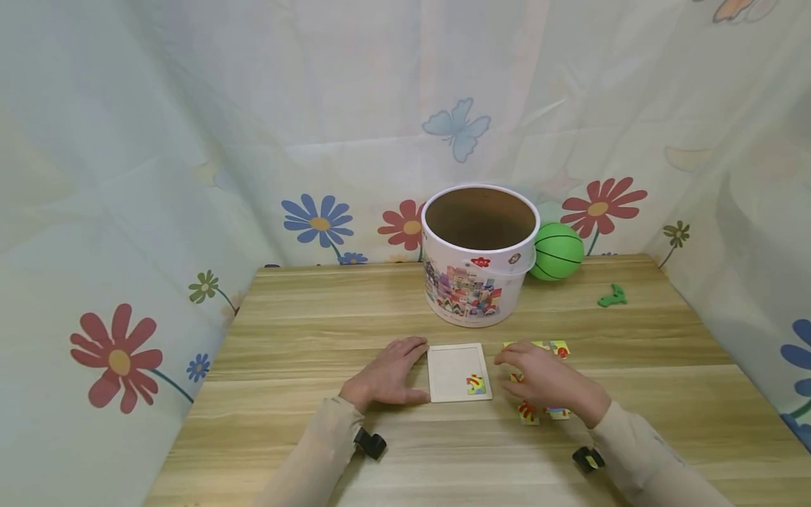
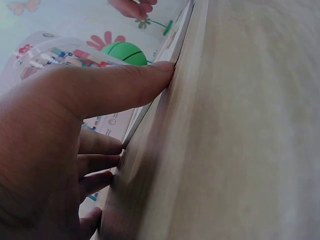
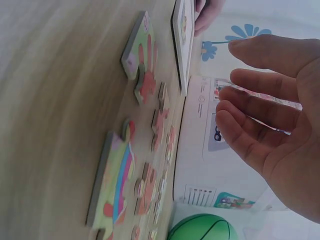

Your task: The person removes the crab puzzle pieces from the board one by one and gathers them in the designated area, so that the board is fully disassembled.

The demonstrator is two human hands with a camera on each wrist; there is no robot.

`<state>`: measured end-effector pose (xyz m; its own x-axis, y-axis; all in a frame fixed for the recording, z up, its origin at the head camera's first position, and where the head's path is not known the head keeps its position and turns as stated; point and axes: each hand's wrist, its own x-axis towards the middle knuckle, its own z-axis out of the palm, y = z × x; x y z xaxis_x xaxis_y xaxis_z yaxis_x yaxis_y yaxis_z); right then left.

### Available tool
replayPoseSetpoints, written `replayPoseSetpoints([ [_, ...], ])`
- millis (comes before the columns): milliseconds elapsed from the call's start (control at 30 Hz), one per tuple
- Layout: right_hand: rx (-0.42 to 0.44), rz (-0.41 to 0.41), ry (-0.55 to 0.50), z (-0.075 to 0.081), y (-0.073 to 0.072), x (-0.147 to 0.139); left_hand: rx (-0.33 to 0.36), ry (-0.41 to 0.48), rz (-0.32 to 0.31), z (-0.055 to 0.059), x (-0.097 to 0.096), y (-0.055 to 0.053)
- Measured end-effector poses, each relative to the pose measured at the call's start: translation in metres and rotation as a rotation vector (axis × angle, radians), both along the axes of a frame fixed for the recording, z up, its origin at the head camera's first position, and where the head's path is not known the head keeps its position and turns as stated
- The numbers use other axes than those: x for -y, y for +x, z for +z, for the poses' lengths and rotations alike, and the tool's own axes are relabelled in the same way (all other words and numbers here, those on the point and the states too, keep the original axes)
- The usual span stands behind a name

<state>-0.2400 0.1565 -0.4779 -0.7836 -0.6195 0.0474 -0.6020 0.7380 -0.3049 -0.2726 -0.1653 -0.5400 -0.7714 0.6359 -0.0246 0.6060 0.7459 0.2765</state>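
Observation:
A shallow white puzzle tray (image 1: 451,360) lies flat on the wooden table, with one colourful jigsaw piece (image 1: 476,384) in its near right corner. Along the tray's left side is my left hand (image 1: 388,374), thumb and fingertips at the rim and fingers spread; its thumb (image 2: 142,82) meets the edge in the left wrist view. My right hand (image 1: 550,382) hovers right of the tray, fingers loosely bent and nothing between them. Beneath and around it lie several loose jigsaw pieces (image 1: 529,414), partly hidden by the hand. One piece (image 3: 117,175) with a rainbow stripe shows close up in the right wrist view.
Behind the tray stands a tall white bucket (image 1: 465,285) with a printed side and open top. A green ball (image 1: 557,252) sits against its right side. Farther right lies a small green object (image 1: 612,296). Flowered curtains (image 1: 329,141) border the table's back and sides.

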Motion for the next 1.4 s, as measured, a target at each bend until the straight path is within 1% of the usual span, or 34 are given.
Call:
replayPoseSetpoints([
  [300,0.05,0.017,-0.006,-0.003,-0.005,0.013,0.004,-0.008,0.001,-0.003,0.0,0.001],
  [400,0.042,0.042,-0.019,-0.005,-0.006,0.017,0.008,-0.008,0.006,-0.004,0.0,0.002],
  [567,-0.006,0.099,-0.036,-0.008,-0.01,0.022,0.014,-0.003,0.01,-0.005,0.001,0.003],
  [667,0.008,0.106,-0.037,-0.01,-0.011,0.026,0.008,-0.003,0.008,-0.005,0.001,0.003],
  [867,0.065,0.089,-0.011,-0.013,-0.012,0.034,0.003,-0.005,0.003,-0.005,0.001,0.003],
  [1167,0.073,0.133,0.018,-0.015,-0.012,0.041,-0.016,0.008,-0.007,-0.004,0.001,0.001],
  [1400,0.046,0.194,0.034,-0.018,-0.013,0.048,-0.02,0.01,-0.012,-0.003,0.0,0.0],
])
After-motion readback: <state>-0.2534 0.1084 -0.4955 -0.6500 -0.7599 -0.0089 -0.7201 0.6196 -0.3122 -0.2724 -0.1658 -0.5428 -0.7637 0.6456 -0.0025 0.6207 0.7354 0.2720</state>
